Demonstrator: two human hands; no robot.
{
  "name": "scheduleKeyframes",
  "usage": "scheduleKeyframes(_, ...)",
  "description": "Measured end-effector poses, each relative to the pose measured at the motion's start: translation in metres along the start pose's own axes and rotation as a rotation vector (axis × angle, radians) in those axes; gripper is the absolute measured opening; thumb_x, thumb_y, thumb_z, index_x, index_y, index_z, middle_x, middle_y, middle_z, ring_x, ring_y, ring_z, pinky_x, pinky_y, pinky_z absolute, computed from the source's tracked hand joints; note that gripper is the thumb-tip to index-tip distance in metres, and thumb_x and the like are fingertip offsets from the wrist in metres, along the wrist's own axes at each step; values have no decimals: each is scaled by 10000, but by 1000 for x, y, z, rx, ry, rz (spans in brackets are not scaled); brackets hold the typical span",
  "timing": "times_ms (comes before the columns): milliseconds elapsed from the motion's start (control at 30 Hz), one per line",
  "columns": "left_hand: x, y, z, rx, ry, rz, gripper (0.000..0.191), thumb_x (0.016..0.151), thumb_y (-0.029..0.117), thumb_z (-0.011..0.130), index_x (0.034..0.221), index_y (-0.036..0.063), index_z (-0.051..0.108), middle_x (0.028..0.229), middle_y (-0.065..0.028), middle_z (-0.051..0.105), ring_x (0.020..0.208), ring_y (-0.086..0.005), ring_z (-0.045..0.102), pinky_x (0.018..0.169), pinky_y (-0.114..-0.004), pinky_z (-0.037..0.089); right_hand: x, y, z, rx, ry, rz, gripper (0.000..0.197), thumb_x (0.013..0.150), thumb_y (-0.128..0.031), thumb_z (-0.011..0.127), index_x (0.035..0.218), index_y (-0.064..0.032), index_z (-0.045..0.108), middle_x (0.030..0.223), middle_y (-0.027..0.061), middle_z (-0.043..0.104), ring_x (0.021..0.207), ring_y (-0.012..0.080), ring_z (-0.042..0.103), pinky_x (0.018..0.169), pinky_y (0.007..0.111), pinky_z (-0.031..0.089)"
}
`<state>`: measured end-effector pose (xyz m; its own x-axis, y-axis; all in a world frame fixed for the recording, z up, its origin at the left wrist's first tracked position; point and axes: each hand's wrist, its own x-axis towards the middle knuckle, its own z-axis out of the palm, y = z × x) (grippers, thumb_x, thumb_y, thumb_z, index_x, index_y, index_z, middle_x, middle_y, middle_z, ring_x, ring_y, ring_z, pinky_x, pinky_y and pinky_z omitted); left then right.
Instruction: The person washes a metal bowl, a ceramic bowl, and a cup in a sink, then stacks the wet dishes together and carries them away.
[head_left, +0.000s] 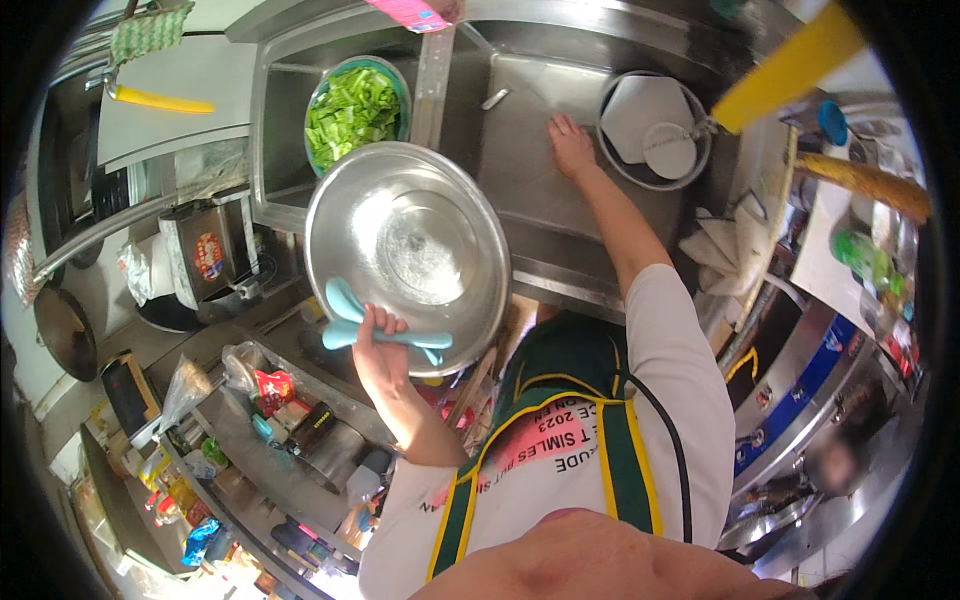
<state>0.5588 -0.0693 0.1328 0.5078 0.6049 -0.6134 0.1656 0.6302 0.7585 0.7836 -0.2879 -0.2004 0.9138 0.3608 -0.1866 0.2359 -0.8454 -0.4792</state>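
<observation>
My left hand (384, 349) is closed around several light-blue soup spoons (390, 335), held at the lower side of a large steel bowl (427, 247). Whether its fingers also grip the bowl's rim, I cannot tell. That bowl is tilted, its inside facing up, near the front edge of the sink. My right hand (571, 144) reaches down into the right steel basin (525, 172), palm down, fingers stretched out. Left of it in the basin lies a small white piece (495, 98). Right of the hand sits a round pan (702, 169) with a white angular plate (641, 112) and a small round dish (670, 151).
Chopped green leaves fill a teal colander (405, 97) in the left basin. A yellow tap handle (787, 67) juts in at the upper right. A crumpled cloth (731, 244) hangs on the right. Bagged goods crowd a shelf (300, 450) at lower left.
</observation>
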Motion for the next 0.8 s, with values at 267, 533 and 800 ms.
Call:
scheduleKeyframes(267, 2, -2, -24, 33, 76, 63, 95, 837, 67, 504, 918, 25, 479, 711, -22, 421, 618, -117, 367, 599, -277, 332, -19, 13, 47, -113, -20, 74, 466, 799, -125, 460, 1254, -73, 370, 1327, 74, 326, 1228, 240, 299, 995, 391, 277)
scheduleKeyframes(533, 34, -16, -13, 103, 44, 27, 189, 840, 77, 492, 1010, -4, 478, 783, -51, 487, 648, -136, 421, 597, -274, 353, -36, 36, 75, 50, 48, 276, 487, 786, -216, 502, 1221, -28, 390, 1282, 139, 367, 1206, 305, 313, 969, 448, 288)
scheduleKeyframes(800, 50, -26, -3, 232, 6, 16, 248, 840, 94, 501, 1054, -25, 462, 775, -54, 500, 639, -134, 434, 587, -277, 364, -28, 32, 60, 84, -58, 318, 352, 753, -149, 515, 1071, -10, 455, 1151, 163, 433, 1120, 341, 365, 949, 451, 293)
